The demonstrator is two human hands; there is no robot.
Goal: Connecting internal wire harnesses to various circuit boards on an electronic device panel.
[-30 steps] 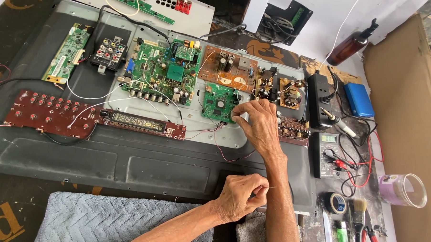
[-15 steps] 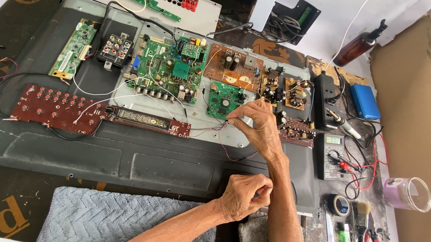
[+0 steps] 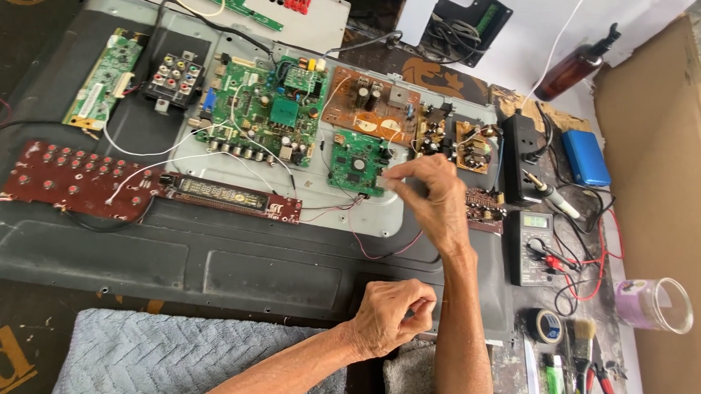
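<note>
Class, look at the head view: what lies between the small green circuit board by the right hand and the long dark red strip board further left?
In the head view, thin wires cross the grey metal plate between the small green board and the strip board; nothing else.

Bench, free room and obstacles. Open ground: bare grey panel [image 3: 213, 264] below the boards, and grey towel [image 3: 185, 358] at the near edge. Crowded: green circuit boards [image 3: 274, 110] and red button board [image 3: 74, 179] with loose wires. Right side blocked by multimeter [image 3: 532, 245], soldering iron [image 3: 548, 192], tape roll [image 3: 543, 325], plastic cup [image 3: 656, 306], cardboard [image 3: 660, 178].
</note>
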